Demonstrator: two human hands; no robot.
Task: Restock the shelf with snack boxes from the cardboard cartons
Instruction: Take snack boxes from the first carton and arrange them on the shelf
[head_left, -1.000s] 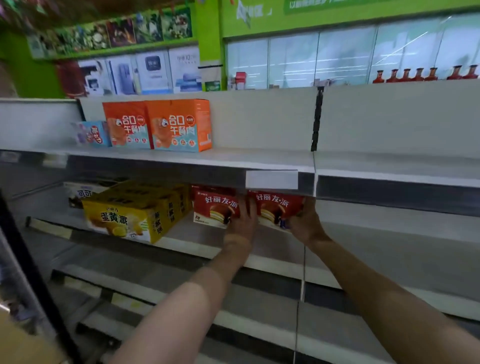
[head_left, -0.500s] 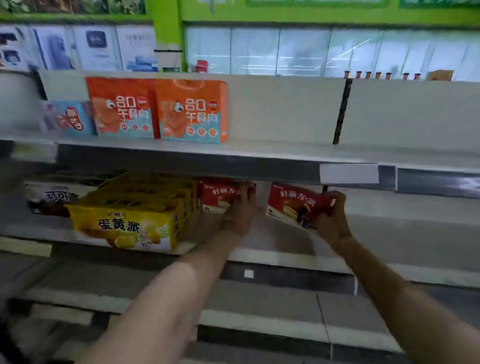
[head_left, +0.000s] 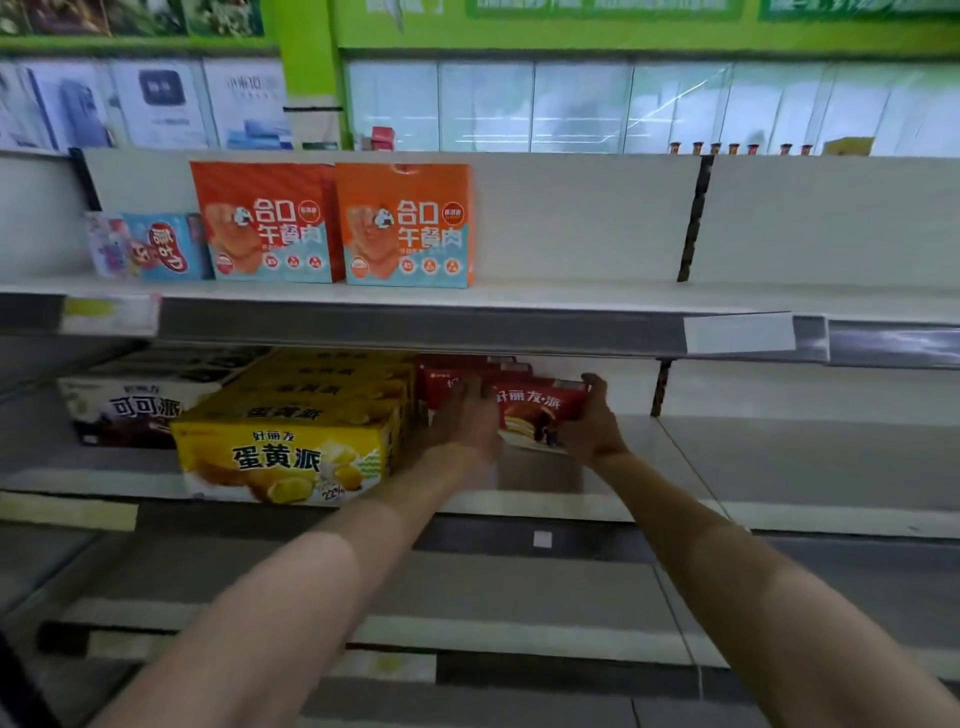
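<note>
1. Holding a red snack box (head_left: 540, 410) between both hands over the middle shelf (head_left: 649, 457), tilted, its front face turned toward the camera.
2. Right hand (head_left: 592, 428) wrapped round the box's right end, thumb curled over the top right corner.
3. Left hand (head_left: 465, 418) laid against the box's left end, fingers reaching up and back; cannot tell whether curled round the box or only pressed flat against it.
4. More red snack boxes (head_left: 467, 374) lined up just behind and left of the held one, far back on the same shelf, partly hidden by the left hand.
5. Left of those, touching or nearly so: a stack of yellow boxes (head_left: 291, 447), the nearest reaching the shelf's front edge.
6. Further left, a dark brown and white box (head_left: 135, 410), set back from the edge.
7. Up on the top shelf (head_left: 571, 299): two orange boxes (head_left: 332, 223) upright side by side, and a smaller blue box (head_left: 156, 247) just to their left.
8. White blank price tag (head_left: 737, 335) clipped to the top shelf's front rail, above and right of the hands.
9. Below, a lower shelf (head_left: 519, 587) running under both forearms.
</note>
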